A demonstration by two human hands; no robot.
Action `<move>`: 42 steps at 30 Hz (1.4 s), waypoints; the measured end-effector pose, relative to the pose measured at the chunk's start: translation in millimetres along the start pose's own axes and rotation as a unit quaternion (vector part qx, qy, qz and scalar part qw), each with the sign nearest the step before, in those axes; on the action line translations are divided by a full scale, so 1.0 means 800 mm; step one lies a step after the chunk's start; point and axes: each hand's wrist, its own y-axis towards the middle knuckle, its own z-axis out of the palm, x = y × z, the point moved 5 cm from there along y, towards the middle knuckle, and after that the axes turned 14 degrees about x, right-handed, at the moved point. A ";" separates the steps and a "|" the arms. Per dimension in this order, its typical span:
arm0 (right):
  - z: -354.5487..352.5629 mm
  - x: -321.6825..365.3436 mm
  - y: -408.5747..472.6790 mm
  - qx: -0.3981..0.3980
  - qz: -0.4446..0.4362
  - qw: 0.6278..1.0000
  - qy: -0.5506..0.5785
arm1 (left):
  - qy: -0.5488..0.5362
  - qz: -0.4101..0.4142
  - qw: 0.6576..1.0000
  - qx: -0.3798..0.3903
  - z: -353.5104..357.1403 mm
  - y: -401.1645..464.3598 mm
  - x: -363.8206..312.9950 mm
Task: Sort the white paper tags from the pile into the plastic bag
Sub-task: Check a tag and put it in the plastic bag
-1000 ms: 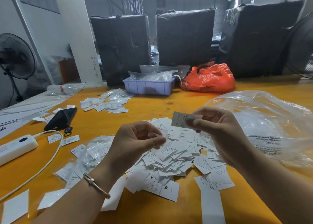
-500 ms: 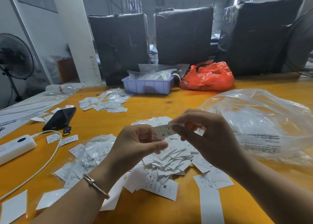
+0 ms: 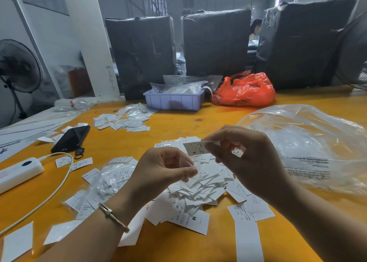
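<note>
Orange worktop [image 3: 178, 126] carries everything. Clear plastic bag [image 3: 309, 146] lies crumpled at right, printed warning text facing up, just beyond the right wrist. Pile of white paper tags [image 3: 200, 184] sits centre, directly beneath both hands, spilling toward the near edge.

Both forearms enter from the near edge, raised off the surface. Right hand [image 3: 248, 158]: back of hand toward camera, fingers curled, thumb and forefinger pinching one tag [image 3: 195, 148] by its right end; tag held above the pile, roughly level, an "S" printed on it. Left hand [image 3: 162, 172]: bracelet [image 3: 113, 216] on the wrist, fingers curled inward, thumb pressed to fingertips; whether they pinch a thin clear scrap, cannot tell. The two hands are close but apart.
</note>
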 end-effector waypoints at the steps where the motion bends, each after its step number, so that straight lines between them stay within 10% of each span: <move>1: 0.000 0.000 0.000 0.003 -0.002 1.000 -0.006 | 0.001 -0.001 1.000 0.000 0.000 0.000 0.000; 12: 0.012 0.004 -0.001 0.072 -0.017 0.978 -0.193 | 0.033 -0.015 0.999 0.018 0.001 0.000 0.003; 20: 0.023 -0.010 0.001 0.133 0.052 0.983 -0.119 | 0.038 -0.018 0.998 0.051 0.009 0.003 0.004; 35: 0.016 -0.003 -0.007 -0.016 0.032 0.982 -0.187 | -0.058 -0.018 0.998 0.017 0.002 0.003 0.005; 42: 0.033 -0.004 -0.005 0.078 0.031 0.979 -0.185 | -0.090 0.000 0.996 0.009 0.001 0.003 0.007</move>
